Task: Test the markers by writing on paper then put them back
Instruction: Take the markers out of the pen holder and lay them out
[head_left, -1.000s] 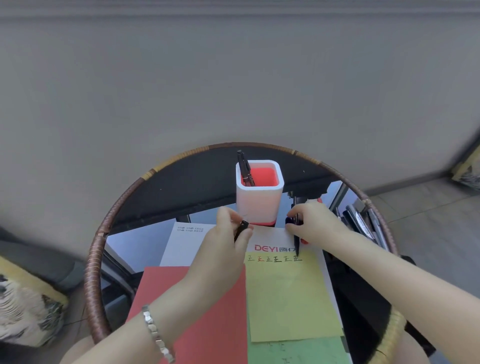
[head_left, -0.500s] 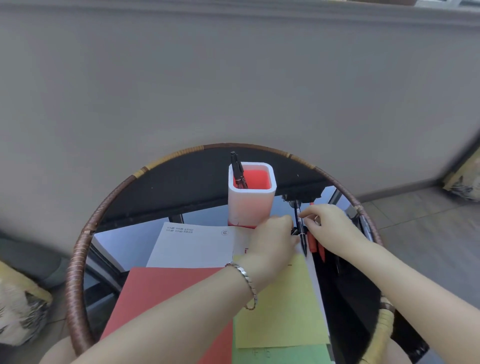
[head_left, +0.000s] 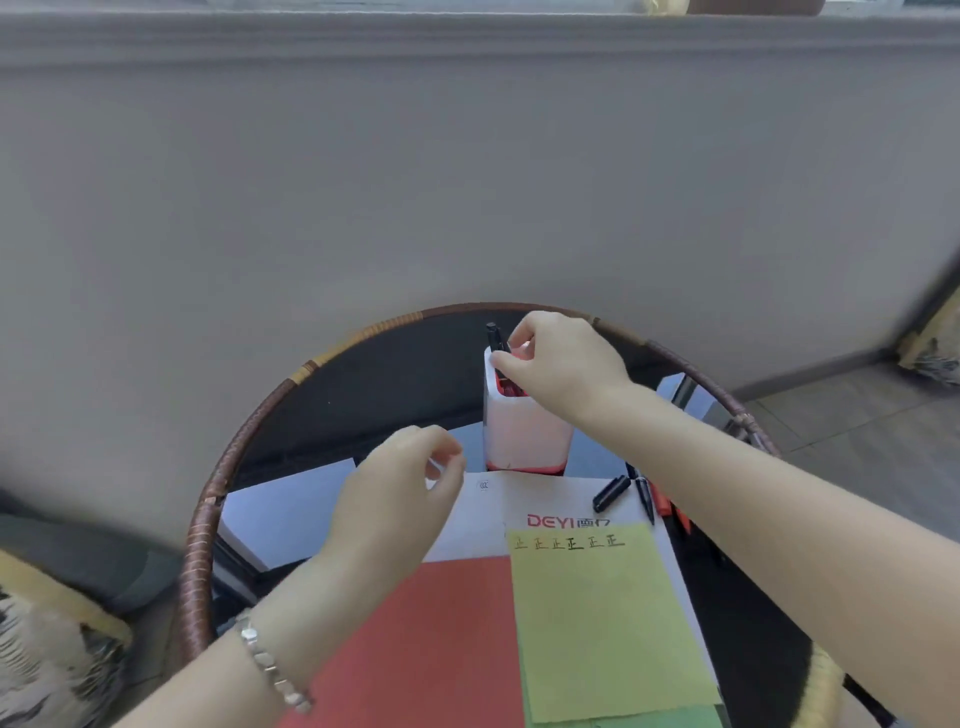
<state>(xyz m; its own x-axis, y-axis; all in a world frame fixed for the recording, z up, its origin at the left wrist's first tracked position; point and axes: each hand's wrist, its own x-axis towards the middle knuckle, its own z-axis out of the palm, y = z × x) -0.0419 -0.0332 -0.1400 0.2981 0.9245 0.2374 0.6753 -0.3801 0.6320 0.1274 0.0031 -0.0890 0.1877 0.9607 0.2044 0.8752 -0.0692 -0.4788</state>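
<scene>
A white pen holder (head_left: 524, 431) with a red inside stands at the back of the round glass table (head_left: 363, 384). A black marker (head_left: 492, 335) sticks up from it. My right hand (head_left: 561, 364) is at the holder's rim, thumb and forefinger pinching this marker. A black cap (head_left: 612, 492) lies loose on the white sheet (head_left: 483, 509). Beside it, an uncapped black marker (head_left: 645, 501) and red markers (head_left: 670, 512) lie at the sheet's right edge. The yellow paper (head_left: 597, 623) carries a row of test marks. My left hand (head_left: 395, 499) hovers over the white sheet, fingers loosely curled, holding nothing.
A red sheet (head_left: 431, 644) lies left of the yellow one, a green sheet (head_left: 623, 722) under it. The table has a woven rattan rim (head_left: 200, 545). A grey wall stands close behind. Cushions sit at the left (head_left: 47, 649) and far right (head_left: 935, 343).
The black marker and its cap were laid down on the white sheet. My right hand rose to the pen holder. My left hand drew back to the left, empty.
</scene>
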